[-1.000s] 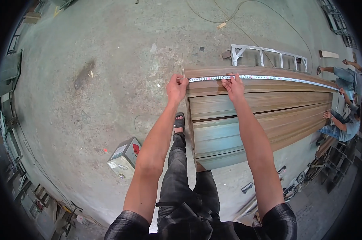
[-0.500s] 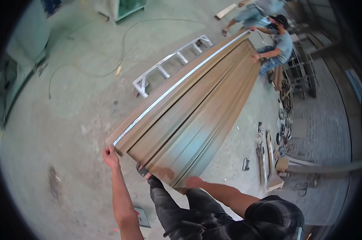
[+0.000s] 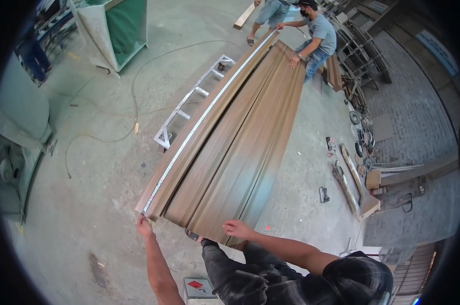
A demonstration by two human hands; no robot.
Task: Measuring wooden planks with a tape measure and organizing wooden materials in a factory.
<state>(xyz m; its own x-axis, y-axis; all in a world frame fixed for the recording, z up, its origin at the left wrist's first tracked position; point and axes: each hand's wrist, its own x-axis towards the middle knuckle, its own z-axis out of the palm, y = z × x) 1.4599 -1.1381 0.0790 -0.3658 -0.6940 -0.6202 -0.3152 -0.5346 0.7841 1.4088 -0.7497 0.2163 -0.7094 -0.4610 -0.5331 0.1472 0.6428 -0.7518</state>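
Note:
A white tape measure blade point(image 3: 189, 136) is stretched along the leftmost of several long brown wood-grain panels point(image 3: 230, 168). At the near left corner, my left hand point(image 3: 144, 226) pinches the end of the blade against the panel's edge. My right hand point(image 3: 238, 230) is over the near end of the panels, its fingers loosely bent and apart with nothing seen in them; whether it touches the surface I cannot tell. At the far end a co-worker in a grey shirt point(image 3: 322, 36) has one hand at the tape and the other on the panels.
An aluminium ladder point(image 3: 181, 113) lies left of the panels. A thin cable point(image 3: 134, 96) loops across the floor. To the right are wood pieces point(image 3: 349, 178), a small tool point(image 3: 324, 194) and round discs. A second person point(image 3: 273, 14) stands at the far end; a box point(image 3: 198, 287) is beside my legs.
The view has shifted, so the panels appear lower and steeper. My left hand stays at the tape end; my right hand now shows farther in over the panels.

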